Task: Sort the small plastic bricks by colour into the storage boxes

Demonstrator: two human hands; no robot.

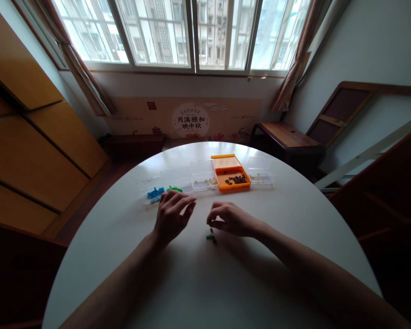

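Note:
My left hand hovers over the white table, just in front of a clear box of small blue pieces. Its fingers stretch to the right and the thumb stands apart, with nothing visible between them. Green pieces show beyond the knuckles, partly covered by this hand. My right hand is closed, fingertips curled together in a pinch; whatever they hold is hidden. Right below those fingertips, a small green piece lies on the table among a few dark brown bits.
An open orange box with small brown pieces stands beyond my hands. Clear boxes with pale yellow bits flank it, one on the left and one on the right. A wooden chair stands past the table's far right edge.

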